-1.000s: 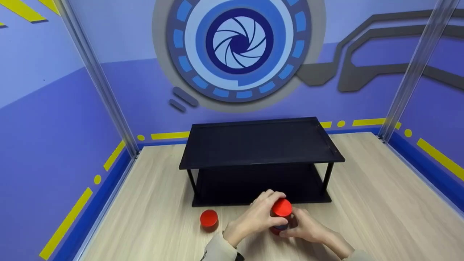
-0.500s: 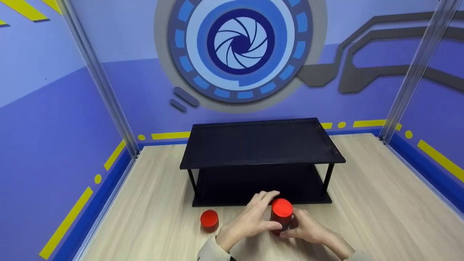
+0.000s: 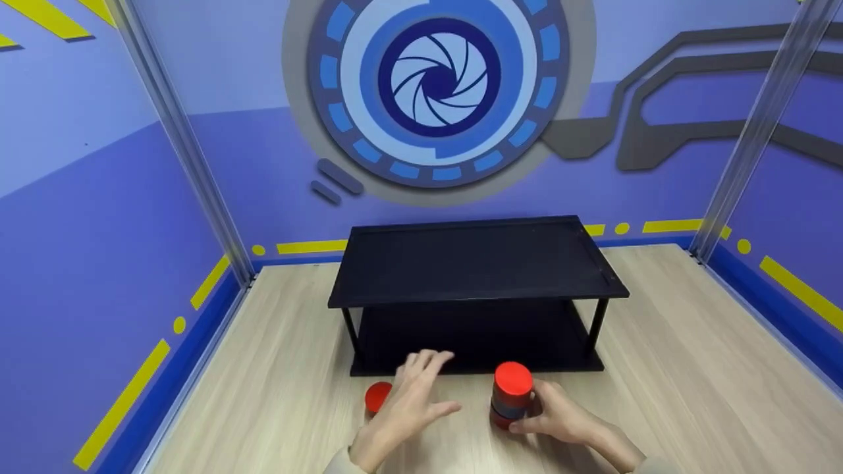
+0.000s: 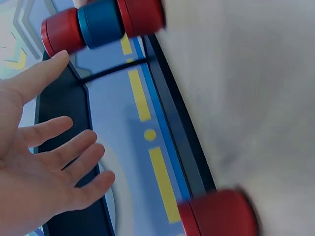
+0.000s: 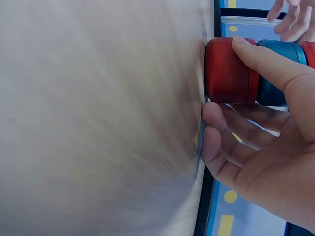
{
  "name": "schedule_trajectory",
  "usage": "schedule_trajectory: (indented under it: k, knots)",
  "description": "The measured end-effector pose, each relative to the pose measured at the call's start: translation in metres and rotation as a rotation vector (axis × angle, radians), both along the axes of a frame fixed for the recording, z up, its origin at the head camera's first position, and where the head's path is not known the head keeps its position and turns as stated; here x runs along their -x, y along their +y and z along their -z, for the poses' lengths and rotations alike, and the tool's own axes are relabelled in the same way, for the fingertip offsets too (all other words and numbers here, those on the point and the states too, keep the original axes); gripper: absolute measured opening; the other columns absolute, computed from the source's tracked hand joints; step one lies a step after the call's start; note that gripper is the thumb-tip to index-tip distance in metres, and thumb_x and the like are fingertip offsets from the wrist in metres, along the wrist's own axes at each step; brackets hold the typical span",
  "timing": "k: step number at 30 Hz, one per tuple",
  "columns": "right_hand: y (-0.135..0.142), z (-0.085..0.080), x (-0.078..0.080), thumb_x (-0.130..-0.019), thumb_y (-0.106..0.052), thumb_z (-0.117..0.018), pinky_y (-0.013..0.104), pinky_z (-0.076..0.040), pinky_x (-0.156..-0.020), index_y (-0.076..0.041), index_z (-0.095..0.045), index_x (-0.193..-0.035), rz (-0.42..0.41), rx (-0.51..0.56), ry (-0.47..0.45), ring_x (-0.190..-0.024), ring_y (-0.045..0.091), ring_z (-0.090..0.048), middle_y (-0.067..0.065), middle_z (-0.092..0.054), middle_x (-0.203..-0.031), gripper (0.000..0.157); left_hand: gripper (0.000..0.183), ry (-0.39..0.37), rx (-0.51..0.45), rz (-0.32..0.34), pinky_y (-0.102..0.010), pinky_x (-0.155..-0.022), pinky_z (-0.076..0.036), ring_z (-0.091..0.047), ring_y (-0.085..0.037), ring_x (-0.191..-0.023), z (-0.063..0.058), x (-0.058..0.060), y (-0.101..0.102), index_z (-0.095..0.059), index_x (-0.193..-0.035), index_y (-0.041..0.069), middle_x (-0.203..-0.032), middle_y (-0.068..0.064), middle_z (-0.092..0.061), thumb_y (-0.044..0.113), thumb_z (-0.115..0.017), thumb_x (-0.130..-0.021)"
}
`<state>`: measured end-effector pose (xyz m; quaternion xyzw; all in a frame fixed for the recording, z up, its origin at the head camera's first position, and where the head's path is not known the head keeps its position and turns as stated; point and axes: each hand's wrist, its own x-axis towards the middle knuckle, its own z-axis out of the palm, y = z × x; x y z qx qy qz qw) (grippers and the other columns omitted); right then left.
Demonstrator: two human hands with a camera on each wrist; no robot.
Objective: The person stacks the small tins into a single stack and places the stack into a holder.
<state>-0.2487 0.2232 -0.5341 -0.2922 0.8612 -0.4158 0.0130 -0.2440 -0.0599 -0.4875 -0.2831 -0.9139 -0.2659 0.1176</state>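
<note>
Three small round canisters stand stacked on the table in front of the shelf: a red one [image 3: 513,382] on top, a blue one [image 4: 101,23] in the middle and a red one [image 5: 229,71] at the bottom. My right hand [image 3: 560,411] holds the bottom red canister, its thumb on one side and fingers on the other. Away to the left of the stack, my left hand [image 3: 408,401] has its fingers spread and holds nothing. It partly covers another red canister [image 3: 377,395] on the table in the head view; the left wrist view shows that lone canister [image 4: 221,214] below the hand.
A black two-tier shelf [image 3: 474,263] stands just behind the canisters, its lower board [image 3: 388,365] close to them. Blue printed walls [image 3: 197,158] enclose the wooden table [image 3: 290,329] at the back and sides.
My left hand has let go of the upper part of the stack and moved left, in front of the lone red canister. The right hand keeps its hold at the base.
</note>
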Motion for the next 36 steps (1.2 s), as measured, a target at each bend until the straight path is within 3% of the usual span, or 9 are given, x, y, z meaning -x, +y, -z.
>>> schedule_trajectory:
  k: [6,18,26,36]
  knots:
    - [0.001,-0.001,0.0,-0.074,-0.034,-0.082,0.028,-0.049,-0.093,-0.012,-0.061,-0.12,0.005,-0.015,-0.014,-0.105,0.009,-0.063,0.002,-0.069,-0.113,0.055,0.073,-0.011,0.017,-0.081,-0.054,-0.098,-0.041,-0.047,-0.026,-0.115,0.007,0.001,-0.027,-0.051,-0.132,0.012,-0.124,-0.007,-0.053,0.031,-0.084,-0.07]
    - [0.0,0.0,0.0,-0.073,-0.033,-0.082,0.027,-0.049,-0.089,-0.012,-0.061,-0.12,0.008,-0.015,0.0,-0.103,0.007,-0.063,0.002,-0.07,-0.112,0.056,0.089,-0.261,0.023,-0.083,-0.07,-0.096,-0.034,-0.04,-0.041,-0.125,0.019,-0.003,-0.063,-0.042,-0.141,0.015,-0.137,-0.022,-0.042,0.034,-0.086,-0.066]
    - [0.0,0.001,-0.001,-0.073,-0.033,-0.082,0.028,-0.049,-0.091,-0.015,-0.061,-0.12,0.006,-0.003,-0.019,-0.104,0.009,-0.064,0.001,-0.07,-0.112,0.055,0.082,-0.315,0.035,-0.079,-0.052,-0.082,-0.05,-0.047,-0.034,-0.113,0.023,-0.003,-0.07,-0.045,-0.139,0.014,-0.129,-0.019,-0.047,0.019,-0.085,-0.067]
    - [0.0,0.001,-0.001,-0.072,-0.034,-0.082,0.028,-0.049,-0.09,-0.014,-0.061,-0.119,0.021,-0.015,-0.021,-0.103,0.008,-0.064,0.0,-0.07,-0.111,0.055,0.071,-0.337,-0.004,-0.14,-0.04,-0.069,-0.05,-0.052,-0.026,-0.1,0.029,0.003,-0.081,-0.047,-0.134,0.009,-0.115,-0.014,-0.05,0.011,-0.079,-0.07]
